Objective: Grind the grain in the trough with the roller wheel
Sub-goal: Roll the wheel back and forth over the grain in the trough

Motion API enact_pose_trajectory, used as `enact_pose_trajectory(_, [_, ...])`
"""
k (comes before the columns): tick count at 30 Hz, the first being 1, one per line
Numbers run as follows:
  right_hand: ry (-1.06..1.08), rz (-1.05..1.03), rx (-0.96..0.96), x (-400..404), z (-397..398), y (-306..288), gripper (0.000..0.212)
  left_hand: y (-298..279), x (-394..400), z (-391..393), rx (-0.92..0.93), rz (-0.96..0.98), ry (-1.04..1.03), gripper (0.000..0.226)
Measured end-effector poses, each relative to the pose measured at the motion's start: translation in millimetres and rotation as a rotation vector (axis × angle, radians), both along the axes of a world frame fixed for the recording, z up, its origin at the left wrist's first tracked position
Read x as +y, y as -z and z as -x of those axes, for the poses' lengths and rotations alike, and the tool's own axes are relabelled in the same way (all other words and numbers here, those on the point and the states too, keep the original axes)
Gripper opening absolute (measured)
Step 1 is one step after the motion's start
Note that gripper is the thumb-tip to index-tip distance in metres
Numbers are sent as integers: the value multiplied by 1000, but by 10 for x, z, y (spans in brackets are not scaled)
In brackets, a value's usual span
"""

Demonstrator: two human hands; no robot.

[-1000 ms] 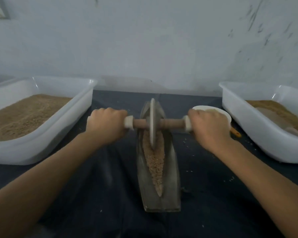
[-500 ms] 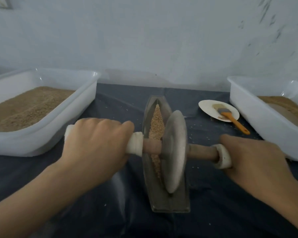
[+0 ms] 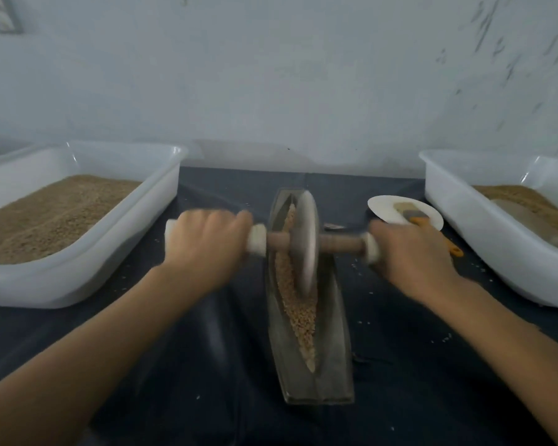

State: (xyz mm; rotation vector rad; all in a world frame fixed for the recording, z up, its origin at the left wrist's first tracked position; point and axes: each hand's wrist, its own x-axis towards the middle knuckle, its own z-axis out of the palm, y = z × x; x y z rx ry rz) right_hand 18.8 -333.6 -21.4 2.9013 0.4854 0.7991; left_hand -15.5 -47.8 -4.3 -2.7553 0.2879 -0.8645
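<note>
Hands, left and right, grip the axle of the wheel, apparently tilted, standing in the far half of the grain-filled trough on the worktop.

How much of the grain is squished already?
Done: hard to say; the grain in the trough looks coarse. In hand: both hands grip the wheel's handles, wheel in the trough. Left: more rolling, probably lots.
</note>
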Motion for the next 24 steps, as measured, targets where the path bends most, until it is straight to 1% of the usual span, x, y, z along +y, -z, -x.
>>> enact_pose_trajectory(1, [-62, -21, 9, -77, 227, 12, 39, -26, -9, 245, -47, -18, 76, 42])
enact_pose_trajectory(3, [-178, -44, -6, -178, 647, -46, 48, -90, -7, 645, -106, -20, 211, 43])
enact_pose_trajectory(4, [-209, -35, 1, -212, 792, -95, 49, -99, 14, 768, -111, -27, 226, 42])
enact_pose_trajectory(6, [-204, -21, 54, -234, 934, -208, 47, -100, 64, 835, -43, -1, 205, 44])
enact_pose_trajectory(9, [-194, 34, 24, -157, 739, -241, 42, 38, 127, 579, 86, 31, 149, 45])
enact_pose_trajectory(10, [-160, 70, 19, -112, 570, -214, 41, 98, 147, 427, 99, 33, 119, 43])
enact_pose_trajectory(12, [-34, 182, 18, 15, 140, -164, 35, 158, 175, 55, 57, 23, 60, 37])
enact_pose_trajectory(15, [44, 123, 16, 144, -440, -159, 30, 66, 171, -527, 49, 42, -29, 25])
enact_pose_trajectory(18, [79, 94, -16, 205, -660, -142, 25, -55, 121, -821, 99, 56, -66, 18])
enact_pose_trajectory(20, [84, 101, -23, 192, -527, -136, 22, -78, 92, -733, 115, 48, -55, 19])
enact_pose_trajectory(21, [83, 100, 16, 161, -391, -135, 23, -67, 96, -620, 105, 29, -49, 22])
enact_pose_trajectory(23, [49, 106, 144, 54, -44, -163, 27, -25, 123, -239, 62, -33, 3, 35])
enact_pose_trajectory(24, [24, 116, 181, -12, 150, -194, 30, -31, 131, -4, 44, -26, 79, 44])
